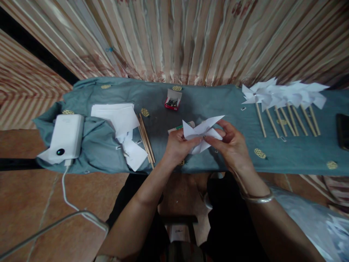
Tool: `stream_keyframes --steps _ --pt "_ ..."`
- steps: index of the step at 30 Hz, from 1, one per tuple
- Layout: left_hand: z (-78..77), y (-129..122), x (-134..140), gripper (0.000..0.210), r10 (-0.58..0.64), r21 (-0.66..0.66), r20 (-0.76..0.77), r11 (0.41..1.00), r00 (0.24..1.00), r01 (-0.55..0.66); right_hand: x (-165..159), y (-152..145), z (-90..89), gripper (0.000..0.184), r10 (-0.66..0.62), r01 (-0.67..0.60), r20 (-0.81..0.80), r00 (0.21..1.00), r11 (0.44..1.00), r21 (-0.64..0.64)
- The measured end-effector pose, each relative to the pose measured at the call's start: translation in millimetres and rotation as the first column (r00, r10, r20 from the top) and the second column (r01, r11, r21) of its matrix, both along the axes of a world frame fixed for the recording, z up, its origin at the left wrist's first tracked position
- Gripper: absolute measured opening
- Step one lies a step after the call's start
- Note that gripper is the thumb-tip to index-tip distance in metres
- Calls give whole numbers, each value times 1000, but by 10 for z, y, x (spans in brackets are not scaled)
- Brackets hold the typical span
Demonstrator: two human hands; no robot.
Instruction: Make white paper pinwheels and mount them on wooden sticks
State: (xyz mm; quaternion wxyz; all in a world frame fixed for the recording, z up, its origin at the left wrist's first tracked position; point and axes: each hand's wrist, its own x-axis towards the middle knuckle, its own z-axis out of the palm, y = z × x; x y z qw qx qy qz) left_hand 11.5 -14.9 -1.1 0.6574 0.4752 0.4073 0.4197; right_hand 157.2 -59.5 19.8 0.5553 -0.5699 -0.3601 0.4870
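Note:
Between my two hands is a white paper pinwheel (200, 129), its blades folded in toward the middle. My left hand (177, 145) pinches it from the left, thumb near the centre. From the right, my right hand (231, 143) grips it, its thumb by a small dark pin at the centre. Beyond the hands stands an open red-and-white box (172, 100) of small metal pins. Partly hidden behind my left hand lies a flat white-and-green item (176, 128). Left of my hands, several wooden sticks (146, 140) lie beside white paper sheets (117, 115).
Finished-looking pinwheels (286, 94) on sticks lie in a row at the right. A white power bank (67, 136) with a cable (64, 185) sits at the left end. A dark object (343, 131) is at the right edge. Green cloth (218, 103) covers the narrow table before a striped curtain.

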Motion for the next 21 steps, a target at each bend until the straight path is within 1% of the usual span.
stream_keyframes --steps 4,7,13,21 --pt "-21 10 -12 25 3 32 -38 999 999 -2 1 -1 -8 55 29 -29 -2 1000 1000 6" --pt "-33 10 -8 25 0 46 -19 999 1000 1 -5 -1 -13 54 19 -18 -10 1000 1000 23" --pt "-30 7 -4 26 10 48 -17 999 1000 -9 -5 -1 -36 63 18 -18 7 1000 1000 18" --pt "-9 16 -25 20 13 69 -45 998 999 -10 -23 18 -44 60 -19 19 -28 999 1000 6"
